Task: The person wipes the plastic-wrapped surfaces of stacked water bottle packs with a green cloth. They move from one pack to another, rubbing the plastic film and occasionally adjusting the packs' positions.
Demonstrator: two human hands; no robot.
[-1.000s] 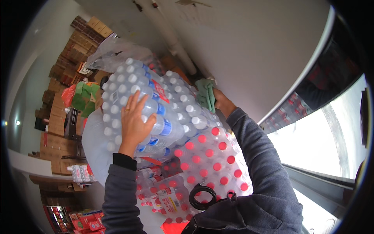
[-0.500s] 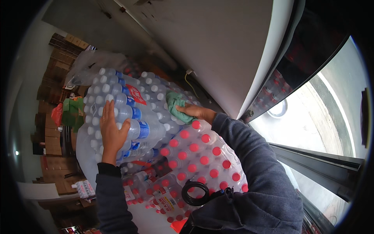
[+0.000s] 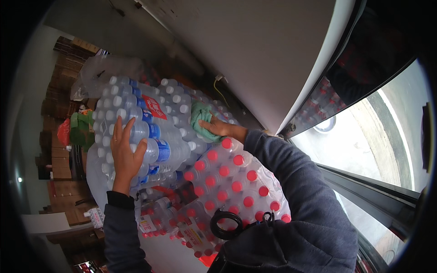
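My left hand (image 3: 126, 154) lies with fingers spread on a plastic-wrapped pack of water bottles (image 3: 175, 129) with white caps and blue labels, which rests on its side. In my right hand (image 3: 222, 128) is a crumpled green cloth (image 3: 200, 119), pressed against more white-capped bottles (image 3: 183, 109) just right of that pack. A red sticker (image 3: 154, 106) shows on the wrap. Nearer to me, below my right forearm, stands a wrapped pack of red-capped bottles (image 3: 236, 186).
A large pale panel (image 3: 246, 59) rises beyond the bottles, a yellow cable (image 3: 219, 91) at its foot. Stacked brown cartons (image 3: 63, 195) line the left side. A green bag (image 3: 82, 129) and a red bag (image 3: 63, 132) sit by them. Glass (image 3: 364, 68) stands at right.
The whole view has shifted slightly, moving the bottles a little left. My left hand's fingers are spread wider on the pack. My right hand keeps the cloth against nearly the same bottles.
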